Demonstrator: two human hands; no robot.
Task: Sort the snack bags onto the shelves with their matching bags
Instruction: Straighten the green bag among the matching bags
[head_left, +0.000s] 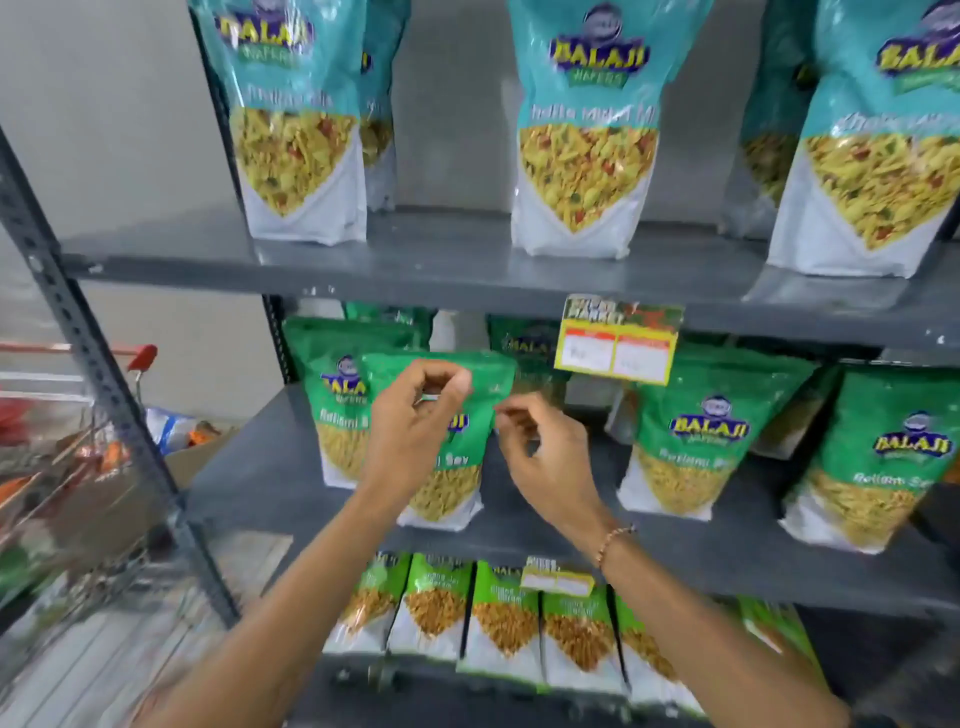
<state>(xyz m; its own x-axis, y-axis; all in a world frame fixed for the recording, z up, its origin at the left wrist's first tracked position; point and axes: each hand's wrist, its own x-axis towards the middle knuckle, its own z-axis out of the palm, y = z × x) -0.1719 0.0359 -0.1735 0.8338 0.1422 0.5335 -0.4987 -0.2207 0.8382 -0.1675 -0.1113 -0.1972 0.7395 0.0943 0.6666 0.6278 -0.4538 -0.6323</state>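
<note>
Green snack bag (457, 452): upright at the front of the middle shelf (675, 540), overlapping a matching green bag (332, 415) behind it; left hand (410, 431) pinches its top edge, fingers curled, while right hand (545, 462) sits just beside its right edge, fingers half-curled, and whether it touches cannot be told. Surroundings: two more green bags (691, 431) to the right, teal bags (582, 130) on the upper shelf (441, 254), small green packs (504, 618) below, a cart (67, 467) at left.

"BALAJI" reads on teal bags (584, 130) above the price tag (618, 340) & on green bags (706, 436) right of it. Tag print blurred, can't read.
</note>
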